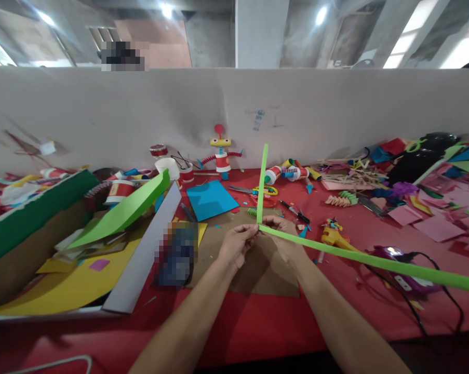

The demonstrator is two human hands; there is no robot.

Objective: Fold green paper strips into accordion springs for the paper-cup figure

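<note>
My left hand (pixel 237 244) and my right hand (pixel 283 236) meet above a brown cardboard sheet (pixel 257 270) on the red table. Both pinch the joined corner of two long green paper strips. One green strip (pixel 262 182) rises away from my hands toward the wall. The other green strip (pixel 374 259) runs off to the right edge. Fingers of both hands are closed around the corner where the strips cross.
An open cardboard box (pixel 31 244) with yellow and green paper sits at left. A blue sheet (pixel 211 200), scissors (pixel 257 191), a paper-cup robot figure (pixel 220 153), a glue gun (pixel 398 259) with black cable, and pink paper scraps (pixel 437 226) lie around.
</note>
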